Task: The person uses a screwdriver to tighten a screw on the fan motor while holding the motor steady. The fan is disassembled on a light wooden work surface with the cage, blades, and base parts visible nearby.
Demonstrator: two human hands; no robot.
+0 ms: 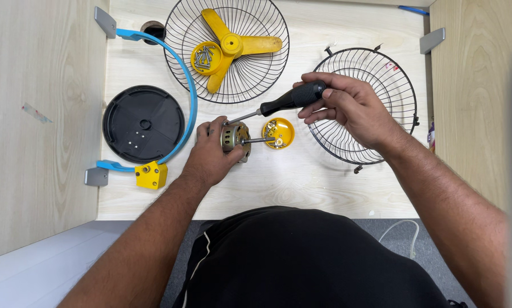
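My left hand (210,153) grips a small metal fan motor (235,137) on the pale wooden table, its shaft pointing right. My right hand (347,107) holds a black-handled screwdriver (293,98), and the tip touches the top of the motor. Just right of the motor lies a small yellow round cap (280,132) with a few small metal parts in it.
A wire fan guard (182,34) at the back holds a yellow three-bladed fan (233,43) and a yellow dish of screws (205,57). A second wire guard (404,85) sits right. On the left lie a black round base (143,123), a blue ring (191,91) and a yellow block (151,174).
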